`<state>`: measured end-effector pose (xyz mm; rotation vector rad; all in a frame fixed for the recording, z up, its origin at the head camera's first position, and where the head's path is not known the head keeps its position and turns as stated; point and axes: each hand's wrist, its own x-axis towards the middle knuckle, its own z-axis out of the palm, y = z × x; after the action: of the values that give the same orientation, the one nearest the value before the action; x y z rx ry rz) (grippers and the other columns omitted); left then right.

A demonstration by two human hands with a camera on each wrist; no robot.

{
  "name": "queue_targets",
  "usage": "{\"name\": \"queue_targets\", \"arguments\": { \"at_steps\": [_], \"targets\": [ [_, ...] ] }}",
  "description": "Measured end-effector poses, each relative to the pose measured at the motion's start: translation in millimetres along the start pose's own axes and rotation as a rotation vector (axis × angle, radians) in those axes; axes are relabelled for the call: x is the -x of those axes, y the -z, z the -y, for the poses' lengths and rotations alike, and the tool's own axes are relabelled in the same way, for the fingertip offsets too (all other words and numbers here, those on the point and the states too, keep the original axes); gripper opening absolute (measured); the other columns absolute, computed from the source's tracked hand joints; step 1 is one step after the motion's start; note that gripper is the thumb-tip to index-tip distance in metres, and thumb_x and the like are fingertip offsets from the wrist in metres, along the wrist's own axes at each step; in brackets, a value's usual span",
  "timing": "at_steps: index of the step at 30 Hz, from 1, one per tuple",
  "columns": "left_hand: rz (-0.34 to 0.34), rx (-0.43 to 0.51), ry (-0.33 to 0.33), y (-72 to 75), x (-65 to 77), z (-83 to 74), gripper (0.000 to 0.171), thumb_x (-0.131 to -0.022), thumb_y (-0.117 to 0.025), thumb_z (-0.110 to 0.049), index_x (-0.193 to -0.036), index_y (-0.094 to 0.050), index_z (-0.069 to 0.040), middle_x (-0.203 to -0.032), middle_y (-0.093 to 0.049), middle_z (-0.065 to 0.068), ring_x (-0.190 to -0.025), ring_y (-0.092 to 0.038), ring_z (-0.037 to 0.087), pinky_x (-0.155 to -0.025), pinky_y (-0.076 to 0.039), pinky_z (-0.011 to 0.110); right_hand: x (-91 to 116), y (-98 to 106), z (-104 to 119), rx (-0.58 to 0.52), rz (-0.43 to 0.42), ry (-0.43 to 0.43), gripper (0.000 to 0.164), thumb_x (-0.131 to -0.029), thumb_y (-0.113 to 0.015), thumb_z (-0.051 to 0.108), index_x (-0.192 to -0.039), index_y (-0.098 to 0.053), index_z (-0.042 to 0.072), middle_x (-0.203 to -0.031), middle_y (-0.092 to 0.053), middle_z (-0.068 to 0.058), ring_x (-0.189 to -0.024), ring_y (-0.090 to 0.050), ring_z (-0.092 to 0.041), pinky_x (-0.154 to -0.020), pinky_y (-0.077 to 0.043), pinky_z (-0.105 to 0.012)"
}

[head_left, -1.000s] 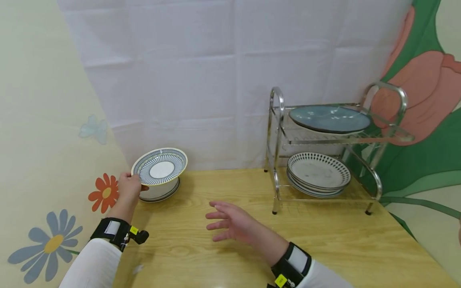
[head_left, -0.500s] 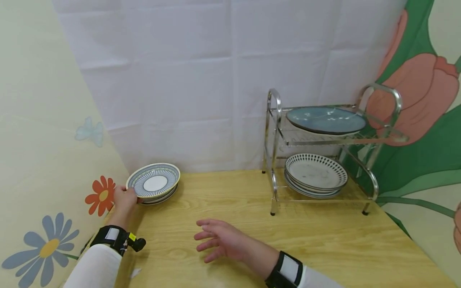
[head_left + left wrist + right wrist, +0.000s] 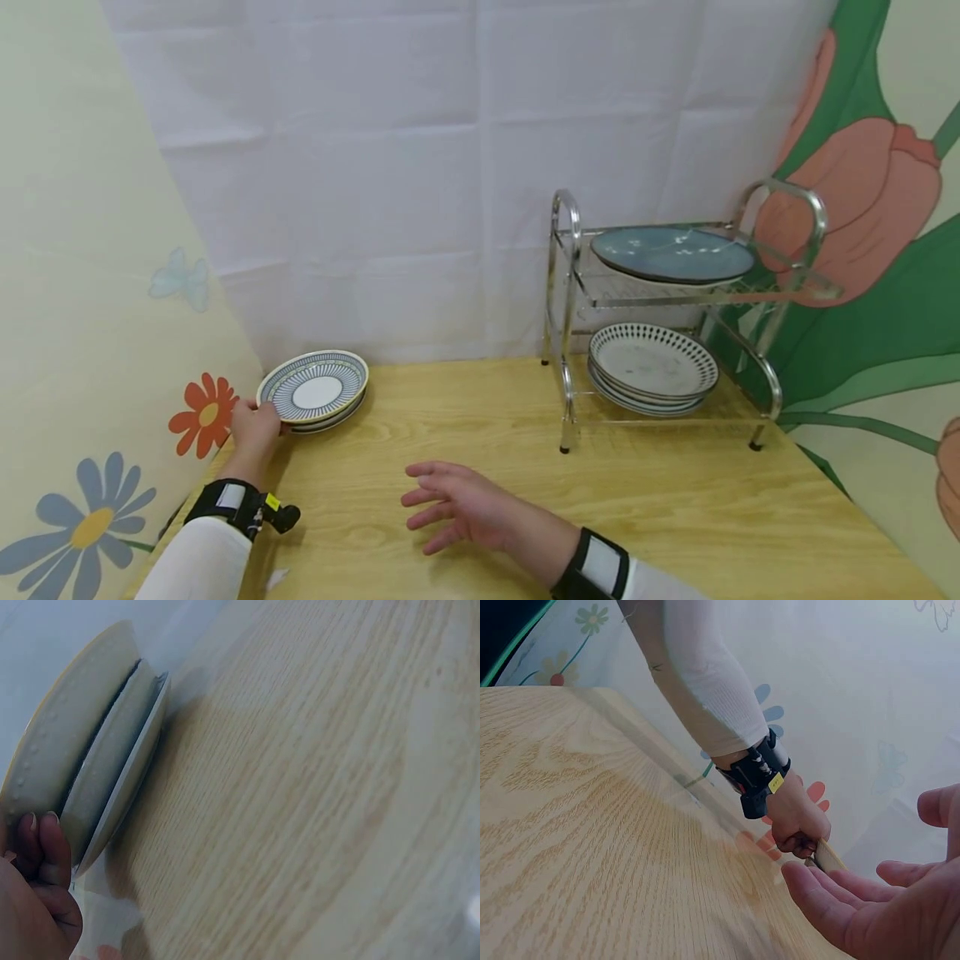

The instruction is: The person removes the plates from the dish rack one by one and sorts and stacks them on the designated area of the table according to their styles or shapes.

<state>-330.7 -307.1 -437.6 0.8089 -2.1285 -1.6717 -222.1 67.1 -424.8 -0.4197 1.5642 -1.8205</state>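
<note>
At the back left, my left hand (image 3: 257, 430) pinches the near-left rim of a blue-and-white striped plate (image 3: 317, 390) with a yellow edge. That plate sits on top of a small stack of plates (image 3: 330, 423). Seen in the left wrist view, the fingers (image 3: 51, 847) curl under the top plate (image 3: 71, 724), against its pale outer side, with two more dishes (image 3: 124, 776) below it. My right hand (image 3: 468, 510) hovers over the middle of the table, its fingers spread and holding nothing.
A two-tier chrome rack (image 3: 567, 333) stands at the back right. Its upper shelf bears a blue oval plate (image 3: 672, 254); several white plates with a dark-patterned rim (image 3: 652, 362) are stacked below. A white cloth (image 3: 360, 167) hangs behind the wooden table (image 3: 600, 500).
My left hand has lowered the striped plate onto the stack, where a gap showed beneath it before. My right hand has drawn slightly toward me and left.
</note>
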Motion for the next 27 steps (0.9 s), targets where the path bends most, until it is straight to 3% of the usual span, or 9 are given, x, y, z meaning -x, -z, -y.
{"name": "queue_targets", "arguments": {
  "at_steps": [11,19,27],
  "targets": [
    [-0.015,-0.004,-0.005,-1.6,-7.0,8.7,0.037,-0.105,-0.037,-0.014,-0.135,-0.037,0.007,-0.112,-0.049,0.022,-0.059,-0.058,0.016,-0.056,-0.054,0.028,-1.5,0.9,0.6,0.009,0.003,-0.014,0.054,-0.104,-0.054,0.035,-0.151,-0.047,0.008,-0.140,-0.061,-0.024,-0.106,-0.072,-0.025,-0.077,-0.063,-0.041],
    [0.034,-0.018,0.046,-1.1,-6.3,7.2,0.044,-0.106,-0.037,-0.018,-0.144,-0.037,0.005,-0.111,-0.053,0.019,-0.065,-0.060,0.015,-0.061,-0.054,0.024,-2.3,1.8,-2.1,0.016,0.003,0.003,0.053,-0.105,-0.052,0.034,-0.150,-0.048,0.008,-0.139,-0.062,-0.024,-0.105,-0.072,-0.026,-0.075,-0.063,-0.038],
    [0.104,-0.062,0.089,3.6,-3.1,3.2,0.050,-0.108,-0.033,-0.026,-0.149,-0.041,0.001,-0.088,-0.062,0.006,-0.069,-0.064,0.017,-0.063,-0.051,0.026,-2.5,1.8,-2.5,0.031,0.012,0.010,0.053,-0.105,-0.050,0.032,-0.151,-0.046,0.007,-0.137,-0.063,-0.024,-0.103,-0.073,-0.023,-0.072,-0.062,-0.034]
  ]
}}
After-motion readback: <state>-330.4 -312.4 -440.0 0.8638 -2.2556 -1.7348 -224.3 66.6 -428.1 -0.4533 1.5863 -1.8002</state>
